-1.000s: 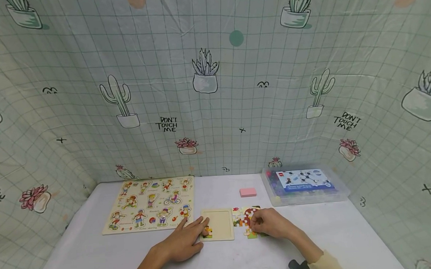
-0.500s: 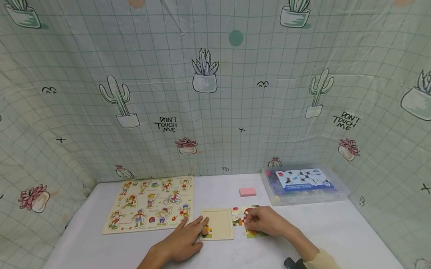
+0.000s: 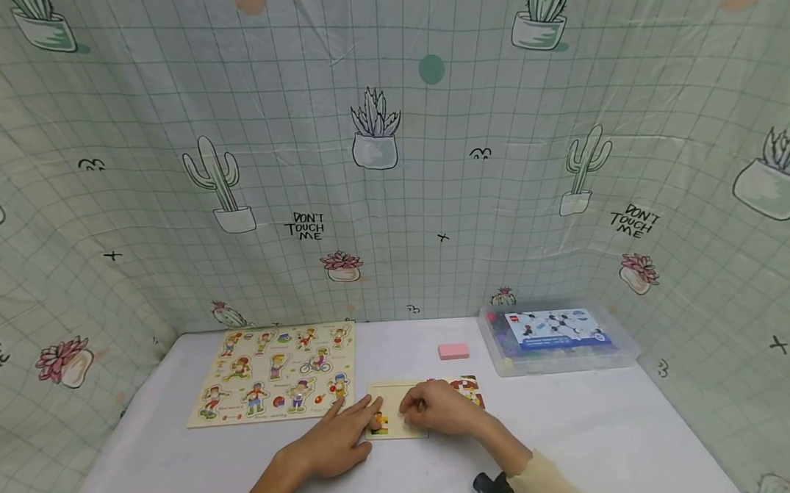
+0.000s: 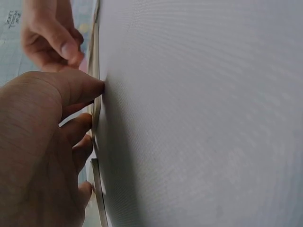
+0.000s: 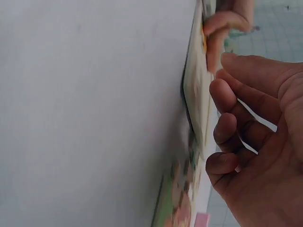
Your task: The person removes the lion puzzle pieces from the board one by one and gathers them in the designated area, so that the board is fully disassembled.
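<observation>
My left hand (image 3: 337, 442) lies spread with its fingertips on the left edge of a shallow wooden puzzle tray (image 3: 408, 391). One jigsaw piece (image 3: 380, 424) sits in the tray's lower left corner, close to those fingertips. Over the tray's right side is my right hand (image 3: 438, 408), thumb and index finger pinched together at the tips as on a small jigsaw piece, which the fingers hide. In the right wrist view the right hand (image 5: 255, 113) has its other fingers curled. Loose jigsaw pieces (image 3: 469, 390) lie right of the tray, partly behind the right hand.
A large wooden picture board (image 3: 275, 373) with sports figures lies at the left. Behind the loose pieces is a pink block (image 3: 453, 351). A clear plastic case (image 3: 558, 339) with a blue and white label stands at the back right. A patterned cloth hangs behind the table.
My right hand has moved left from the loose pieces to above the tray, its thumb and index finger still pinched. The left hand has stayed on the tray's edge.
</observation>
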Demonstrator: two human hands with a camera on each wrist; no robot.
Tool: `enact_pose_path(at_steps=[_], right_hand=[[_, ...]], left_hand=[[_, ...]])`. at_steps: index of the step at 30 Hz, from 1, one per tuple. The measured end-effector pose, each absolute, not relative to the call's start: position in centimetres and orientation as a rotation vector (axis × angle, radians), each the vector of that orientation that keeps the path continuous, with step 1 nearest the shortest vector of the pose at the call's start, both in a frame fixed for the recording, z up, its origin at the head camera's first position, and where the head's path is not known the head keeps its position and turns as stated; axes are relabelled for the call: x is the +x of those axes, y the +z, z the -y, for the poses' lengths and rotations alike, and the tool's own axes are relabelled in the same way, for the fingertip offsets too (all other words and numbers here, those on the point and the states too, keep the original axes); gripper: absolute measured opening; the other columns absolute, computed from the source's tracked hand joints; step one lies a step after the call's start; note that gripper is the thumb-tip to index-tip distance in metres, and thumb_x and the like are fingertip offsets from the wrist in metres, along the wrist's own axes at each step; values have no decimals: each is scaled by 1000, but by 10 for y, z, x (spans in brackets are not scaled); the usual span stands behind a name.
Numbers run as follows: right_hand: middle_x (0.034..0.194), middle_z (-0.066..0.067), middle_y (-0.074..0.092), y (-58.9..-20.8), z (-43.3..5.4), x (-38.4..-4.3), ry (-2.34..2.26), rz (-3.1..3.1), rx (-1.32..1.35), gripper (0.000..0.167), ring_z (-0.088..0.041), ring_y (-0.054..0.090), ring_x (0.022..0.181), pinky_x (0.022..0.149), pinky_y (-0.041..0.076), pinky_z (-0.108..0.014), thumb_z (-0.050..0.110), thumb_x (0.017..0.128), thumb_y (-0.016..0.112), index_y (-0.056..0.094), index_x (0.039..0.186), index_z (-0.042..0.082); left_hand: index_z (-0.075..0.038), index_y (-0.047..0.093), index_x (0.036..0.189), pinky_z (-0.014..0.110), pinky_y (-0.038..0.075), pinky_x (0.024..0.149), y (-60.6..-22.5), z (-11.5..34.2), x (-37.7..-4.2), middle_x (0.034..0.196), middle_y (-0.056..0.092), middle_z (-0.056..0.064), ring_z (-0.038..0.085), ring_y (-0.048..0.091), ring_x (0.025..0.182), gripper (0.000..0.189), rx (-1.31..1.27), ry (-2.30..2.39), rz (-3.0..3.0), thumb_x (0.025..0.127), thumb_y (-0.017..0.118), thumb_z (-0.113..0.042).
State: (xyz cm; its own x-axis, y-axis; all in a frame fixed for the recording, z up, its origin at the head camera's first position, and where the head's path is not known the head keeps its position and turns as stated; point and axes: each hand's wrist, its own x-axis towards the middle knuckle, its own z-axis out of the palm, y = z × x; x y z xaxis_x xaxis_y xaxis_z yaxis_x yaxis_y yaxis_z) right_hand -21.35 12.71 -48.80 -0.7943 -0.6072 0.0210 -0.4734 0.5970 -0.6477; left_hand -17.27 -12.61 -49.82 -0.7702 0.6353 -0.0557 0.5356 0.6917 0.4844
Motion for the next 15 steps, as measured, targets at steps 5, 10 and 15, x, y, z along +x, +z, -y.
enact_pose_path(at_steps=[5, 10, 15], right_hand=[[75, 13, 58, -494, -109, -213, -936, -2597, -896, 26, 1, 50, 65, 62, 44, -19, 14, 87, 76, 76, 112, 7], [76, 14, 55, -496, -101, -210, -861, -2622, -885, 34, 0, 48, 68, 65, 43, -19, 17, 86, 78, 75, 119, 10], [73, 14, 55, -496, -96, -208, -841, -2639, -901, 33, 1, 47, 67, 63, 42, -19, 16, 83, 79, 76, 116, 11]], left_hand=[[-4, 40, 153, 62, 10, 121, -498, 126, -174, 135, 62, -7, 26, 28, 151, 60, 944, 657, -2682, 98, 59, -21], [-4, 36, 155, 62, 9, 121, -497, 126, -173, 132, 63, -10, 26, 29, 151, 64, 936, 646, -2680, 98, 59, -22], [-5, 35, 156, 62, 10, 121, -496, 126, -172, 140, 60, -5, 25, 29, 151, 65, 924, 636, -2686, 98, 58, -22]])
